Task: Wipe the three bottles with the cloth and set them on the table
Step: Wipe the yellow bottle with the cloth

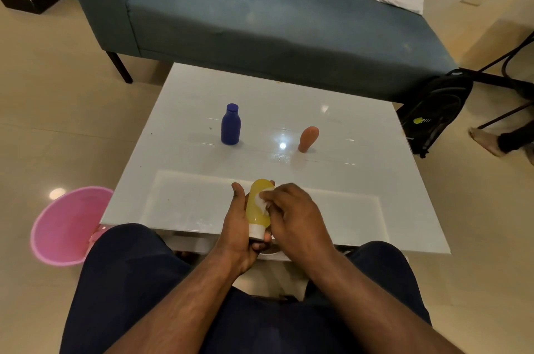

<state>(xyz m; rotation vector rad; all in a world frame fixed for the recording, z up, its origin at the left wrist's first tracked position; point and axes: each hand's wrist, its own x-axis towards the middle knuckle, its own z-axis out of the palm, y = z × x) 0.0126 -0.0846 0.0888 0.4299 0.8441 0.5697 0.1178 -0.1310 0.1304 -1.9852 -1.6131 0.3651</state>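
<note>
The yellow bottle is being wiped above the near edge of the table.

The yellow bottle is held by the left hand, whose fingers are curled round its body from underneath with the thumb along the left side; its white cap points toward the person. A small white cloth is pinched in the right hand and pressed against the upper face of the bottle. The blue bottle and the orange bottle are stood well apart on the white table, farther back. For a good wipe, the bottle is probably best turned in the left grip so every side, the cap included, is met by the cloth. Firm pressure should be kept, since a smooth plastic body may slip. Once wiped all round, it should be set upright clear of the other two.
</note>
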